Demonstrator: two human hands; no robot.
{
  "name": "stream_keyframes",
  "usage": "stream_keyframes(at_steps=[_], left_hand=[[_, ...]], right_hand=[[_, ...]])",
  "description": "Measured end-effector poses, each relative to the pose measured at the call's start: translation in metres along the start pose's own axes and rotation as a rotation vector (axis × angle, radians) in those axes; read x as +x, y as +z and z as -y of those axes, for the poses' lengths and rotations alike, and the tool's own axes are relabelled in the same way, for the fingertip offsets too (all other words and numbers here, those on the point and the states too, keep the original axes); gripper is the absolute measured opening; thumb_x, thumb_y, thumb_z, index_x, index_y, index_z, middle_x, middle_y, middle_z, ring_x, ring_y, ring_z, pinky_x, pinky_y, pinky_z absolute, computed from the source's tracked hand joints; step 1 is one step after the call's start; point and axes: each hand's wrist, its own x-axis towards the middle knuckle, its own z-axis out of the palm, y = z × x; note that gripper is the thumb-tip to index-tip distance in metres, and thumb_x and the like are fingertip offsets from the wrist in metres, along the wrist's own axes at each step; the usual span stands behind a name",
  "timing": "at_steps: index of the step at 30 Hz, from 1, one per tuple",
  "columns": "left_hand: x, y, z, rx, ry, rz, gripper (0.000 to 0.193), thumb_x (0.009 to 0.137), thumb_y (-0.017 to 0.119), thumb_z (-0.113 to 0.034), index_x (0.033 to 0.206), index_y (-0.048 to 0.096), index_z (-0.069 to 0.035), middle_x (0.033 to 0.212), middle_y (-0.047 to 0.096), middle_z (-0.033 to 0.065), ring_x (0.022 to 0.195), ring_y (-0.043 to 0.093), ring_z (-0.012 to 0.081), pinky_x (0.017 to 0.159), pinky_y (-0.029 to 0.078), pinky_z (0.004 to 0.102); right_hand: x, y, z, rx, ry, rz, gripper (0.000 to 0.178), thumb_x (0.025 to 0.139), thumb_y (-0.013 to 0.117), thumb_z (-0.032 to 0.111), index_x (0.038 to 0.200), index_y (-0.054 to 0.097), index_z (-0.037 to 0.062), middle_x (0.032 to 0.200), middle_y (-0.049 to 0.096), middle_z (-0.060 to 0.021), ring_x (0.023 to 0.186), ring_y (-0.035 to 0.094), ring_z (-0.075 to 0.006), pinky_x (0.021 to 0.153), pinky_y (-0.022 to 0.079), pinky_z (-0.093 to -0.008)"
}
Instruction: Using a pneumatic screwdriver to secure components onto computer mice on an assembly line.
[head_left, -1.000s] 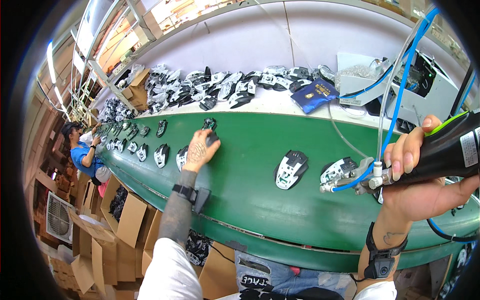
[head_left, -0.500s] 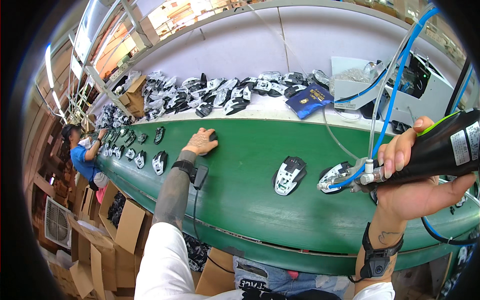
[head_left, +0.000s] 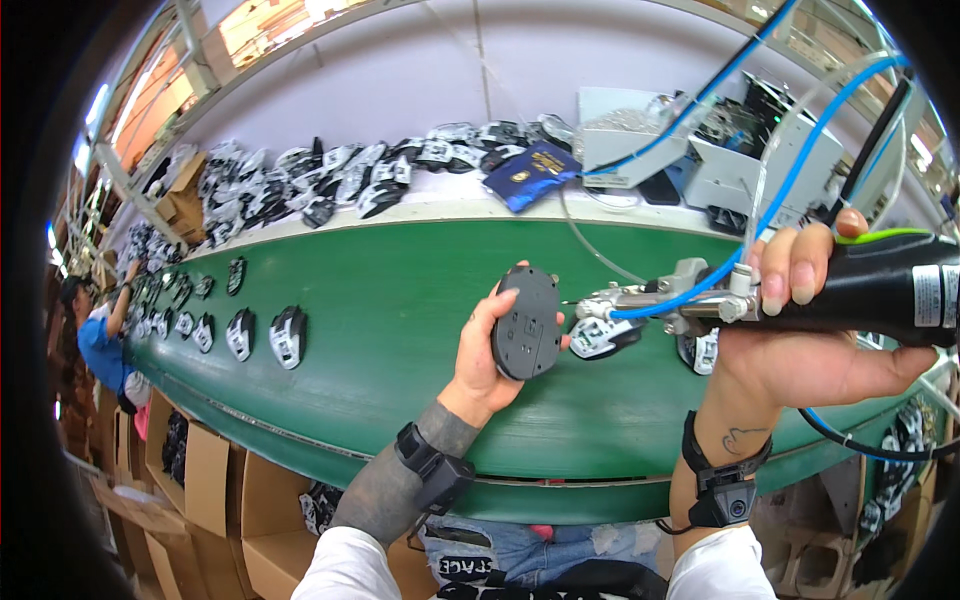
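Mouse shells (head_left: 288, 338) lie in rows on the left of the conveyor belt (head_left: 400, 390); on the ledge (head_left: 440, 195) behind it, a heap of mouse parts (head_left: 355, 175) sits left of a packet (head_left: 533, 175) and an open box (head_left: 612, 165). Above the belt, the left hand (head_left: 482, 362) holds a mouse (head_left: 527, 322), just left of the power screwdriver (head_left: 880, 290) in the right hand (head_left: 795, 345). Cardboard boxes (head_left: 210, 475) stand before the belt's left side, a co-worker (head_left: 100, 345) beyond them

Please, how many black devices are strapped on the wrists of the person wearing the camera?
2: the left wrist device, below the left hand holding a dark oval shell; the right wrist device, below the right hand holding a black tool.
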Motion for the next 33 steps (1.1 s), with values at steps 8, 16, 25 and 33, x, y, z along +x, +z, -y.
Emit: stream_keyframes(at_steps=[8, 16, 25, 33], left_hand=[[-0.010, -0.011, 0.023, 0.061, -0.118, 0.083, 0.059, 0.086, 0.050, -0.028, 0.140, 0.032, -0.014, 0.119, 0.053, 0.0157, 0.096, 0.060, 0.0265, 0.080, 0.054, 0.0470], [-0.014, -0.014, 0.024, -0.010, -0.163, 0.076, 0.058, 0.087, 0.048, -0.026, 0.141, 0.031, -0.013, 0.117, 0.054, 0.0160, 0.096, 0.060, 0.0275, 0.081, 0.054, 0.0478], [-0.020, -0.011, 0.021, 0.053, -0.149, 0.087, 0.051, 0.089, 0.045, -0.036, 0.122, 0.049, 0.002, 0.112, 0.059, 0.0181, 0.099, 0.061, 0.0307, 0.084, 0.053, 0.0480], [-0.012, -0.006, 0.011, 0.202, -0.032, -0.064, 0.058, 0.088, 0.053, -0.030, 0.139, 0.033, -0.014, 0.118, 0.051, 0.0114, 0.095, 0.058, 0.0249, 0.080, 0.054, 0.0444]], right_hand=[[0.005, -0.021, -0.026, 0.280, -0.080, 0.276, 0.115, 0.061, 0.030, 0.095, 0.114, 0.050, -0.0046, 0.065, 0.053, -0.0125, 0.052, 0.049, -0.0208, 0.053, 0.044, -0.0312], [0.003, -0.023, -0.029, 0.312, -0.089, 0.230, 0.115, 0.058, 0.030, 0.097, 0.110, 0.054, -0.0028, 0.063, 0.053, -0.0122, 0.050, 0.048, -0.0205, 0.051, 0.043, -0.0301], [-0.003, -0.002, -0.008, 0.136, 0.077, 0.171, 0.087, 0.069, 0.040, 0.083, 0.104, 0.049, 0.0038, 0.066, 0.049, -0.0027, 0.054, 0.046, -0.0156, 0.056, 0.037, -0.0290], [0.003, -0.006, -0.001, 0.120, 0.037, 0.124, 0.094, 0.067, 0.035, 0.087, 0.104, 0.051, 0.0023, 0.065, 0.049, -0.0044, 0.052, 0.046, -0.0167, 0.056, 0.039, -0.0291]])
